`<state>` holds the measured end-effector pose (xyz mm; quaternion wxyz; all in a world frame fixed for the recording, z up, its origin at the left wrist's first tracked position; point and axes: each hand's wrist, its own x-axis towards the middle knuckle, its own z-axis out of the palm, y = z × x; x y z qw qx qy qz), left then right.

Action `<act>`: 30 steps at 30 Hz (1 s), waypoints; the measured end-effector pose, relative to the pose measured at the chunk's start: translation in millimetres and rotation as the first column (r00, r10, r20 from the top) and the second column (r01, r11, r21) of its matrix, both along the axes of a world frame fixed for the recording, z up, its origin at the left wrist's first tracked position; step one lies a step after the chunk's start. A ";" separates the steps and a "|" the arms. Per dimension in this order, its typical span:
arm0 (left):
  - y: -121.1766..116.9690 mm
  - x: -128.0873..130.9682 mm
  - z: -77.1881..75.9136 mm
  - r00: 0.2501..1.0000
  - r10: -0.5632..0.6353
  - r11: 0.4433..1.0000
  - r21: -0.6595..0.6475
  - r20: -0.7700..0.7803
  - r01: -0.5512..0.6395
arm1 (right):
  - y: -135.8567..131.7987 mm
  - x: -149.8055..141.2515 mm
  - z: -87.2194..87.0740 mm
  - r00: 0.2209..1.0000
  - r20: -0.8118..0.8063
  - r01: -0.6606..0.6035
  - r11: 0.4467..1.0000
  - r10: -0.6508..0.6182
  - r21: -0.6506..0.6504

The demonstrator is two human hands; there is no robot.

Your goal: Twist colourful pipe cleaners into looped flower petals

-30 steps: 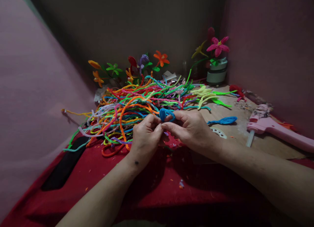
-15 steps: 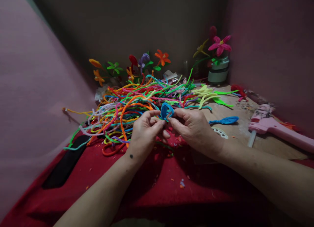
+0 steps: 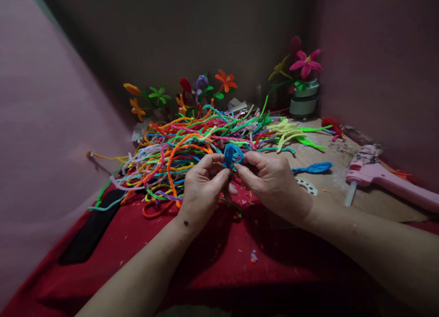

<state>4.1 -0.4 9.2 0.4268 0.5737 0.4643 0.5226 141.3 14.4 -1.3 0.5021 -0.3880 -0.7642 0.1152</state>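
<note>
A blue pipe cleaner (image 3: pixel 232 154), bent into small loops, sits between both my hands just above a red cloth (image 3: pixel 219 262). My left hand (image 3: pixel 202 189) pinches its lower end with thumb and fingers closed. My right hand (image 3: pixel 272 182) grips the loops from the right, fingers curled around them. Right behind the hands lies a big tangled heap of pipe cleaners (image 3: pixel 192 143) in many colours. A finished blue looped piece (image 3: pixel 313 168) rests on a cardboard sheet (image 3: pixel 360 189) to the right of my right hand.
A pink glue gun (image 3: pixel 380 175) lies on the cardboard at the right. Pipe-cleaner flowers (image 3: pixel 206 88) stand along the back wall, and a pink flower (image 3: pixel 306 63) stands in a white pot (image 3: pixel 303 102). A black flat object (image 3: pixel 91 232) lies at the left. Walls close in on three sides.
Both hands have lifted slightly and drawn closer together, and the blue piece has turned upright between the fingertips, its loops now standing higher.
</note>
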 end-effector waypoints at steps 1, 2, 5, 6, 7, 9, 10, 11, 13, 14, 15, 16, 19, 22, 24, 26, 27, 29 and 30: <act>-0.2 0.4 0.6 1.000 0.003 1.000 -0.001 0.001 -0.003 | -0.6 -0.1 -0.2 1.000 0.003 -0.003 1.000 0.003 0.022; -0.3 0.7 0.8 1.000 0.003 1.000 -0.003 0.005 -0.003 | -1.2 -0.2 -0.6 1.000 0.012 -0.012 0.999 0.011 0.052; 0.1 1.0 -0.2 1.000 0.005 1.000 0.001 0.005 -0.005 | -2.7 -0.6 -2.8 0.997 0.061 -0.051 0.991 0.043 0.125; 0.1 1.1 -1.0 1.000 0.008 1.000 0.006 -0.001 -0.008 | -3.0 -0.8 -3.6 0.996 0.072 -0.056 0.989 0.046 0.134; 0.1 1.3 -1.9 1.000 0.011 1.000 0.014 -0.009 -0.011 | -3.0 -0.9 -4.4 0.996 0.078 -0.055 0.989 0.045 0.139; -0.5 2.1 -3.9 0.999 0.014 0.999 0.034 -0.033 -0.013 | -2.4 -1.3 -5.6 0.996 0.084 -0.053 0.989 0.041 0.139; -0.9 2.6 -4.8 0.999 0.013 0.999 0.047 -0.044 -0.011 | -1.8 -1.4 -5.9 0.996 0.085 -0.051 0.989 0.039 0.138; -1.4 3.0 -5.6 0.998 0.009 0.998 0.061 -0.055 -0.005 | -1.1 -1.4 -5.9 0.996 0.082 -0.047 0.990 0.036 0.132; -2.3 3.6 -6.4 0.997 -0.004 0.997 0.074 -0.073 0.009 | 0.5 -1.0 -5.0 0.998 0.055 -0.033 0.996 0.029 0.088; -2.4 3.6 -6.4 0.997 -0.008 0.997 0.071 -0.077 0.014 | 1.4 -0.6 -4.0 0.999 0.031 -0.028 0.999 0.027 0.042; -2.2 3.3 -6.1 0.997 -0.010 0.998 0.062 -0.074 0.015 | 2.3 -0.1 -2.8 1.000 -0.003 -0.031 0.999 0.031 -0.021; -1.8 2.6 -5.5 0.998 -0.013 0.999 0.047 -0.067 0.016 | 3.2 0.5 -1.5 0.998 -0.047 -0.050 0.993 0.045 -0.103; 0.9 -1.1 -2.7 1.000 -0.025 1.000 0.009 -0.008 0.025 | 5.8 2.1 2.4 0.965 -0.239 -0.200 0.901 0.112 -0.385; 3.5 -4.8 -0.7 0.998 -0.065 0.997 -0.035 0.028 0.065 | 7.2 2.6 5.0 0.898 -0.414 -0.372 0.765 0.151 -0.526; 4.1 -6.0 -0.2 0.995 -0.094 0.993 -0.068 0.013 0.095 | 7.4 2.4 6.1 0.875 -0.455 -0.418 0.731 0.165 -0.539; 3.7 -5.7 -0.2 0.995 -0.100 0.992 -0.081 -0.019 0.099 | 7.8 2.0 6.6 0.865 -0.476 -0.428 0.730 0.160 -0.532; 3.4 -5.1 -0.2 0.995 -0.093 0.993 -0.081 -0.032 0.091 | 8.2 1.7 6.6 0.853 -0.497 -0.441 0.724 0.156 -0.530; 2.7 -3.5 -0.6 0.997 -0.067 0.995 -0.075 -0.047 0.063 | 9.6 1.2 5.4 0.808 -0.567 -0.504 0.686 0.161 -0.524; 2.6 -2.8 -0.9 0.997 -0.055 0.996 -0.071 -0.057 0.051 | 10.5 1.1 4.3 0.779 -0.605 -0.544 0.659 0.165 -0.520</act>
